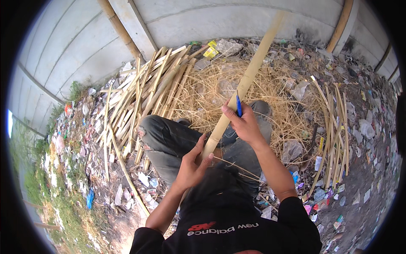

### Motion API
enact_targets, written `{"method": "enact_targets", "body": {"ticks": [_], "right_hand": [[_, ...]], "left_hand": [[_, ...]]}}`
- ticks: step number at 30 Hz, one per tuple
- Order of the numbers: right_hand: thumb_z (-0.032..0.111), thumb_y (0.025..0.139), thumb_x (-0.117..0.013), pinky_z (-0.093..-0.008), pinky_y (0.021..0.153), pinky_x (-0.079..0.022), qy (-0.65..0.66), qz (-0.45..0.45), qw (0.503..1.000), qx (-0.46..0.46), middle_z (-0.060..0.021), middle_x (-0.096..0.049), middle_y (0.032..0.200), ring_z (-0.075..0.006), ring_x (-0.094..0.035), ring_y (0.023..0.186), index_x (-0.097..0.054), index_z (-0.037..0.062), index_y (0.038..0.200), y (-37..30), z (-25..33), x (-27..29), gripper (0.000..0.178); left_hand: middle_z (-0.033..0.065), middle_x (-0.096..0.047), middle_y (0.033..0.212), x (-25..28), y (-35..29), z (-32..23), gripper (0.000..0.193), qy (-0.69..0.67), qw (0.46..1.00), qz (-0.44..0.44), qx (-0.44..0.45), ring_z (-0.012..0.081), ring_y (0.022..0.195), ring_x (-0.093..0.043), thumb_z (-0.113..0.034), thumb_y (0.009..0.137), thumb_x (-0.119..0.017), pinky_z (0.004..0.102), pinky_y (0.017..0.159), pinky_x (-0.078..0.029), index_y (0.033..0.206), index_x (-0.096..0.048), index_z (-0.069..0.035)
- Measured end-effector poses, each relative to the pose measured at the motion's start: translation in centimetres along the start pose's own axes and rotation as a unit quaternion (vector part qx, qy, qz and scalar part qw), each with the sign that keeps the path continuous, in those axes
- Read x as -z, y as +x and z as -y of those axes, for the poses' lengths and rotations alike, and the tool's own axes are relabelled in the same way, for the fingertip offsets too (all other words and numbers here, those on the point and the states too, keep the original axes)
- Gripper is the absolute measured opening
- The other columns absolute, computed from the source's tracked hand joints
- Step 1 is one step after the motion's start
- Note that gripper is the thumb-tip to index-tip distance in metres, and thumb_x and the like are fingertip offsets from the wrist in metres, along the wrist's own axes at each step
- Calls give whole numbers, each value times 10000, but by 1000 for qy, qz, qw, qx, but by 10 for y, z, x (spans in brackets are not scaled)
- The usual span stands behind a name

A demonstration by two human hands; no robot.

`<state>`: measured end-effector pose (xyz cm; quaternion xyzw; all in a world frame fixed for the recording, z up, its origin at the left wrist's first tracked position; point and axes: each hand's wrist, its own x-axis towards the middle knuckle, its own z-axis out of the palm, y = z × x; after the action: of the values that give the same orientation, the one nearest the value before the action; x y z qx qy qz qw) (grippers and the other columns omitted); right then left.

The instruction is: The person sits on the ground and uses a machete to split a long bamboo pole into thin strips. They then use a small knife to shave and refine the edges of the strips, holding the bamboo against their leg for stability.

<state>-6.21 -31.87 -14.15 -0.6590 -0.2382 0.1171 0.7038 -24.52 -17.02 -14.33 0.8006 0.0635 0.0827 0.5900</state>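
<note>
A long, flat bamboo slat [249, 74] slants up and away from my lap, its far end blurred near the wall. My left hand [192, 167] is closed around its near end, thumb on one edge and fingers on the other. Farther up the slat, my right hand [246, 126] grips a slim blue-handled tool [239, 106] with a narrow dark tip, which looks like a small knife. The right thumb lies against the slat. Under the slat are my bent legs in dark, torn trousers [165, 142]. A thin bamboo strip [237, 165] lies across my lap.
Ahead on the left is a large heap of split bamboo strips [146, 95]. Curly pale shavings [198, 93] cover the ground in front of me. Thinner strips [338, 131] lie in a bundle at right. Litter surrounds me, and a grey panel wall [237, 19] stands beyond.
</note>
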Motion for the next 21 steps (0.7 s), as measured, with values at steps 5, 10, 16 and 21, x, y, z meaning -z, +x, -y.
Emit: {"method": "enact_targets", "body": {"ticks": [5,10,16,21], "right_hand": [[418,1032,-646,-375,656,-489,-152,82,984,43,-130,-666,801,-238,-642,703,-669,5,1122,-22,28,-5,423],[464,1020,-606,-495,606,-524,-351,131,923,90,-205,-670,680,-441,-683,668,-673,10,1013,-38,24,-6,460],[550,1001,-606,-517,563,-536,-435,200,863,160,-181,-667,632,-421,-678,596,-664,42,873,-35,9,-15,527],[553,999,-623,-490,555,-522,-475,219,823,223,-178,-660,640,-421,-669,601,-682,38,872,-3,39,-37,534]], "left_hand": [[125,-603,1401,-5,12,-2,670,-100,995,24,-2,119,1255,-534,-117,1040,-658,279,1081,-420,1578,-328,109],[120,-647,1322,5,27,8,661,-112,993,6,-27,115,1182,-579,-86,1015,-679,265,1040,-454,1565,-365,101],[66,-629,1316,18,27,25,709,-82,996,4,-38,85,1156,-564,6,946,-607,256,1020,-454,1595,-332,79],[171,-609,1434,49,24,3,719,-91,996,-26,10,135,1278,-545,-4,933,-645,298,1084,-441,1586,-354,69]]}}
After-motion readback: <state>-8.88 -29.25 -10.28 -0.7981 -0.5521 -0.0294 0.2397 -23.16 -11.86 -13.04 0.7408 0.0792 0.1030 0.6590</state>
